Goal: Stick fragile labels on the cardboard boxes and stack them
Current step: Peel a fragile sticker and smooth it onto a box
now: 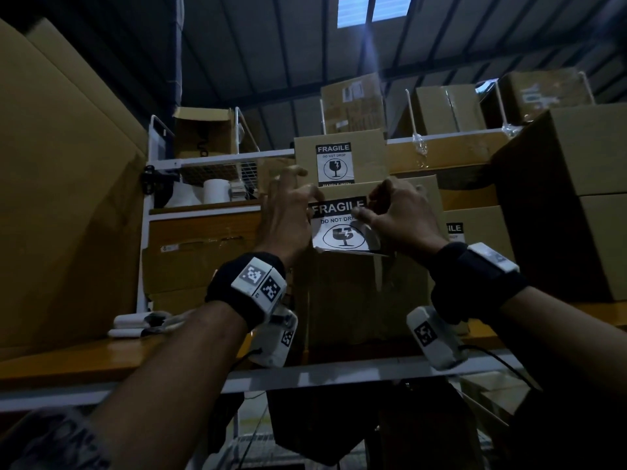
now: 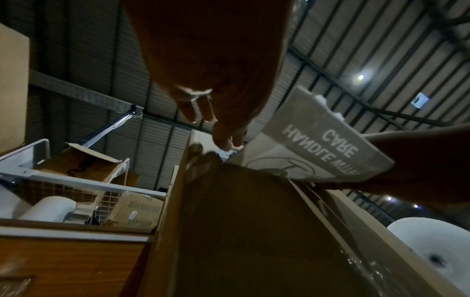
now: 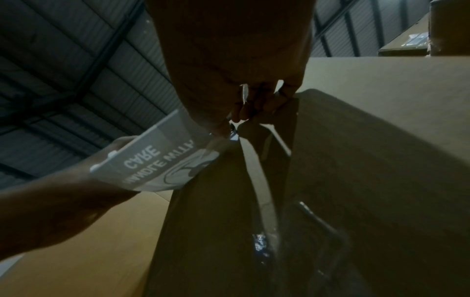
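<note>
A brown cardboard box [image 1: 366, 293] stands on the shelf in front of me. A black-and-white fragile label [image 1: 339, 228] sits on its upper front, top part against the cardboard, lower part curling away. My left hand [image 1: 298, 195] lies over the box's upper left corner with fingers spread, its thumb side at the label's left edge. My right hand [image 1: 364, 212] pinches the label's right edge, where a grey strip peels off. The wrist views show the label's loose end [image 2: 325, 146] [image 3: 152, 166] from behind. A smaller labelled box [image 1: 339, 157] sits above and behind.
A large cardboard box [image 1: 61, 198] fills the left, and big stacked boxes [image 1: 576, 198] crowd the right. Another labelled box [image 1: 475, 232] stands right of mine. White rolls [image 1: 217, 189] sit in a wire rack, and more boxes line the upper shelf [image 1: 448, 110].
</note>
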`<state>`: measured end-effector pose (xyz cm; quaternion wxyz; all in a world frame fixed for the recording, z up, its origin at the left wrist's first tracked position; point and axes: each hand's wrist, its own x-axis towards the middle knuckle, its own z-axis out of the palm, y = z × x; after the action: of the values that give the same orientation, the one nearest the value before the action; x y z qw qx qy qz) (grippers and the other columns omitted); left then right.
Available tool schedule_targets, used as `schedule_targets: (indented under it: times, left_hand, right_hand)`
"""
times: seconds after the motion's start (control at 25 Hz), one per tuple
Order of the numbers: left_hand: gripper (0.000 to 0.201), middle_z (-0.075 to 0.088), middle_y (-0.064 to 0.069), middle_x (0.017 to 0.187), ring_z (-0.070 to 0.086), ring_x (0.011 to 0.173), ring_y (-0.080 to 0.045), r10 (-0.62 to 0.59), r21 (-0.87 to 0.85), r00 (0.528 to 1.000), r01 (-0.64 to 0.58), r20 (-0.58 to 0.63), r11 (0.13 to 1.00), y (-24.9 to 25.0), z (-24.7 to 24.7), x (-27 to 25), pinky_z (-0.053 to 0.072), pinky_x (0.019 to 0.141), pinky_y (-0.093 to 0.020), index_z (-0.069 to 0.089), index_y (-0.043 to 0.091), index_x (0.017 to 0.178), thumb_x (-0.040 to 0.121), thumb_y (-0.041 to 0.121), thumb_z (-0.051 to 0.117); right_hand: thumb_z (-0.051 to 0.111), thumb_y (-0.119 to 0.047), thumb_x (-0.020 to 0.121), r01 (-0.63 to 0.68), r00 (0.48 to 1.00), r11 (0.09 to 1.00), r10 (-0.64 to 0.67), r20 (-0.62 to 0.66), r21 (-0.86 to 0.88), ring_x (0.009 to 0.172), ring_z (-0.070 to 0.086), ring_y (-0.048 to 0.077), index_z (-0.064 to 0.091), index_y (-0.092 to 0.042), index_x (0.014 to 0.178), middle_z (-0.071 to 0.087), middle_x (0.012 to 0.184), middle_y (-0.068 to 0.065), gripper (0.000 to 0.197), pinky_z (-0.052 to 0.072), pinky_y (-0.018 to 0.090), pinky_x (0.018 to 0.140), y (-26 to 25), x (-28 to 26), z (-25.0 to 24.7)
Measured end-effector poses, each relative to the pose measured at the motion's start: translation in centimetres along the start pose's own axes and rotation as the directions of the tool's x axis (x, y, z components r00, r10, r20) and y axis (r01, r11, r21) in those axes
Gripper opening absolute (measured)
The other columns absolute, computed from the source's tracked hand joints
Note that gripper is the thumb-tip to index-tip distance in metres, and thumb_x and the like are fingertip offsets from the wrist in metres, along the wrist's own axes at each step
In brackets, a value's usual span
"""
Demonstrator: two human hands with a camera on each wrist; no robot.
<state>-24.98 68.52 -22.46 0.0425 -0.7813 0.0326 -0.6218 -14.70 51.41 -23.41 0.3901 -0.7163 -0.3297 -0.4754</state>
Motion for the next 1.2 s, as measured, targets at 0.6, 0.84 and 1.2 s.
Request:
schedule_targets:
  times: [0.6,0.84,1.2]
  left_hand:
    - [0.110,0.009,0.009,0.163,0.013,0.151,-0.020,0.057,0.061,0.915,-0.089,0.399,0.994,-1.8,-1.0,-2.6,0.029,0.122,-0.044,0.021,0.031,0.163,0.075,0.036,0.088]
    - [0.123,-0.005,0.013,0.166,0.007,0.154,-0.021,0.064,0.071,0.889,-0.107,0.454,0.992,-1.7,-1.0,-3.3,0.028,0.123,-0.043,0.008,0.029,0.165,0.072,0.037,0.089]
    - [0.131,-0.011,0.019,0.166,0.001,0.157,-0.020,0.052,0.084,0.888,-0.101,0.458,0.991,-2.1,-0.5,-3.3,0.024,0.125,-0.043,0.004,0.028,0.165,0.068,0.037,0.092]
  right_hand:
    - [0.084,-0.049,0.078,0.199,0.976,0.971,-0.184,0.119,-0.133,0.131,0.029,0.024,0.044,-0.029,0.145,0.039,0.144,0.004,0.080,0.027,0.030,0.095,2.1,-2.9,-0.6]
    - [0.087,-0.062,0.067,0.206,0.967,0.965,-0.176,0.184,-0.161,0.144,0.015,0.023,0.018,-0.023,0.161,0.019,0.161,0.004,0.123,0.025,0.046,0.118,2.1,-4.5,-0.4]
    - [0.086,-0.075,0.053,0.179,0.958,0.966,-0.127,0.259,-0.186,0.152,-0.001,0.023,-0.013,-0.023,0.163,-0.010,0.168,-0.002,0.157,0.011,0.055,0.123,2.6,-5.4,1.4]
